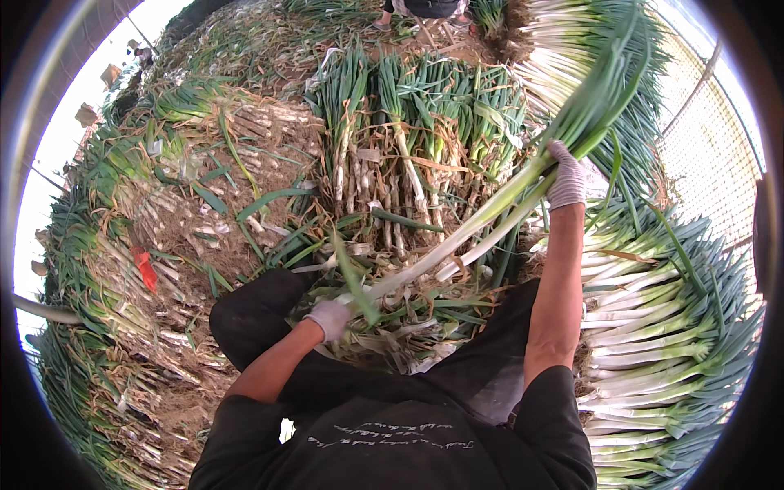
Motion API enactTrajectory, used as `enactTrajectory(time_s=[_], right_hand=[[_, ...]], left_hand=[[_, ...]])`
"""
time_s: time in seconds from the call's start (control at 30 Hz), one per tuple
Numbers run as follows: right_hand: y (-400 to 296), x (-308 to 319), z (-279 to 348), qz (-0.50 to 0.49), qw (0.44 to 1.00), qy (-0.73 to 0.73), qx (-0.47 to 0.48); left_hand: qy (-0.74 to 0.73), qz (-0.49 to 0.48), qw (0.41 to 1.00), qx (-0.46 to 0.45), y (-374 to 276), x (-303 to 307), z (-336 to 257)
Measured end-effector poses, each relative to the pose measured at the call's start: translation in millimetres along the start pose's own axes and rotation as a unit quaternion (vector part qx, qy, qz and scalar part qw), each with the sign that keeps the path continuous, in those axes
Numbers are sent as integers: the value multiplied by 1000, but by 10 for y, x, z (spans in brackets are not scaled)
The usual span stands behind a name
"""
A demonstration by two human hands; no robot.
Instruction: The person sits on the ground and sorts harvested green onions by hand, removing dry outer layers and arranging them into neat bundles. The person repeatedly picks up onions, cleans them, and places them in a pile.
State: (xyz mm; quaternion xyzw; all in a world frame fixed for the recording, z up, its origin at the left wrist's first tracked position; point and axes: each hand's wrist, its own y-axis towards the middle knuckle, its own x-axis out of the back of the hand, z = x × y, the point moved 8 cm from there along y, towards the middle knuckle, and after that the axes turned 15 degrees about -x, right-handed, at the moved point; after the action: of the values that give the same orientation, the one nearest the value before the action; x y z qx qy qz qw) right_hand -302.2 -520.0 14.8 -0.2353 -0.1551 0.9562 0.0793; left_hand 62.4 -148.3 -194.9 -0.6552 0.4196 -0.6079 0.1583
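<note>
My right hand (565, 176), in a pale striped glove, is closed around the green upper part of long green onions (490, 211). Their leaves fan out towards the top right, blurred, and two white stalks slant down to the left. At the root end of the longer stalk, my gloved left hand (331, 318) has its fingers curled in; blur hides exactly which layer they grip. A loose green leaf (354, 278) crosses the stalk just beside that hand. Stripped leaves and skins (422, 331) lie heaped between my legs.
Upright untrimmed green onions (422, 141) stand ahead. Clean white-stalked onions (643, 349) lie in rows at my right, beside a mesh wall (704, 110). Soil-covered onions (177, 214) and a red scrap (145, 269) are at my left. Another person's legs (429, 7) show at the top.
</note>
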Motion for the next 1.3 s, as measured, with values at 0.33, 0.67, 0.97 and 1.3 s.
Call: enactTrajectory(time_s=[0.33,0.67,0.97,1.3], right_hand=[[92,303,78,82,989,125,-22],[-137,-150,-148,175,971,158,-28],[-168,-296,-282,194,973,121,-25],[-258,-582,-468,284,949,114,-73]], left_hand=[[-193,-295,935,-46,-218,2045,-649],[-352,-528,744,-207,20,2850,-1224],[-417,-514,727,-181,12,2780,-1149],[-389,-566,708,-167,62,2669,-880]])
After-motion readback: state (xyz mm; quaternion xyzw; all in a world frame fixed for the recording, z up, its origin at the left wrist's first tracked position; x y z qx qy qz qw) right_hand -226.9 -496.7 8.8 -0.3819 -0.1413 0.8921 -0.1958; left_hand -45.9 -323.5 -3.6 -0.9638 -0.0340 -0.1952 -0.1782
